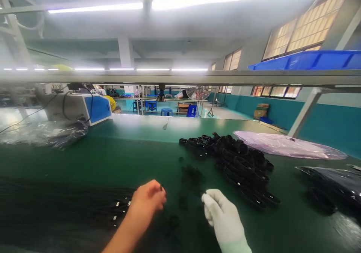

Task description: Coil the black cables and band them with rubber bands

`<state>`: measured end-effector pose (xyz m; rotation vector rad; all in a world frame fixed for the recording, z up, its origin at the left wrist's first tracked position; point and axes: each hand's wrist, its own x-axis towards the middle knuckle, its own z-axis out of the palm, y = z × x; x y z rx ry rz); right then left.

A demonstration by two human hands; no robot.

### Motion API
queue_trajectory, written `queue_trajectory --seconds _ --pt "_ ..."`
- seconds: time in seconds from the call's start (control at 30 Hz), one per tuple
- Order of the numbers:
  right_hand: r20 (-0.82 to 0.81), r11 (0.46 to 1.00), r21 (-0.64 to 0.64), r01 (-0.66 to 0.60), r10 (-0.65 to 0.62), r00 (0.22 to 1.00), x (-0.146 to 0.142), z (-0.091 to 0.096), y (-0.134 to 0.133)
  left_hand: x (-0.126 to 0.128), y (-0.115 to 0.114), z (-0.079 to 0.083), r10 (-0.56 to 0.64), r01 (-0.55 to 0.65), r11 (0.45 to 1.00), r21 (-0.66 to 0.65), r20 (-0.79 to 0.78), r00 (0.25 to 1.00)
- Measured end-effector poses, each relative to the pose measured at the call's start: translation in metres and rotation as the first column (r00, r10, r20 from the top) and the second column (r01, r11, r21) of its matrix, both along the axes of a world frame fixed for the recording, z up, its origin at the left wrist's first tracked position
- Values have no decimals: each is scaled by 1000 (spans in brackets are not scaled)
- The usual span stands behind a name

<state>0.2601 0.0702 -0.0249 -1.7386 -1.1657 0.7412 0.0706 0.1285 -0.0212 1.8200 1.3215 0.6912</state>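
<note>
My left hand [149,198], bare, is above the green tabletop with thumb and fingers pinched together. A tiny dark bit shows at its fingertips, too small to name. Level with it on the right, my right hand [221,211] wears a white glove; its fingers are also pinched, and what they hold is hard to see. Beside and under my left wrist lie long black cable-like strands [70,204] with small pale ends. Beyond my right hand is a heap of black coiled loops [239,162]. Between the hands is a dark blur I cannot make out.
A blue and white machine [97,108] stands at the back left behind clear plastic wrap [56,132]. Pinkish plastic bags [287,146] lie at the back right, a dark-filled plastic bag [338,185] at the right edge. A metal rail [180,78] crosses overhead, with a blue tray [310,60] on it.
</note>
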Motion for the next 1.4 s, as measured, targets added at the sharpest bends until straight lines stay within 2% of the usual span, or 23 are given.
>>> queue_trajectory --seconds 0.03,0.1,0.2,0.3,0.43,0.53,0.67,0.77,0.9,1.0,1.13,1.23,1.4 --pt "49 1000 -8 5 -4 999 3 3 0 -4 3 4 16 -11 999 45 -128 992" --pt "240 994 -79 -78 95 966 7 10 0 -8 5 10 30 -3 996 85 -313 949" --pt "441 951 -236 -198 286 851 5 15 -1 1 6 14 57 5 991 134 -452 890" --pt "479 948 -265 -179 291 828 3 16 -3 22 12 11 59 42 980 196 -482 874" --pt "485 974 -197 -108 193 853 6 14 -2 47 29 -4 7 92 974 209 -428 904" --pt "427 989 -121 -90 133 894 10 11 0 50 36 -13 -27 93 981 169 -354 935" --pt "267 992 -61 -114 126 955 10 3 4 44 32 -10 -139 156 985 67 -209 968" --pt "204 988 -42 -147 153 967 7 -5 6 38 27 -4 -197 204 979 31 -150 969" --pt "226 988 24 -150 141 964 6 -13 9 30 32 0 -99 126 987 101 -238 966" --pt "230 990 48 -130 116 966 6 -16 12 33 36 -5 -9 67 982 177 -312 950" --pt "197 990 85 -113 94 976 8 -17 12 51 35 -17 -68 121 976 183 -272 960" --pt "137 992 97 -80 67 988 9 -16 12 58 37 -20 -88 108 987 120 -158 983" --pt "-3 993 74 -93 93 996 6 -14 12 53 34 -11 -156 167 981 -100 107 982"
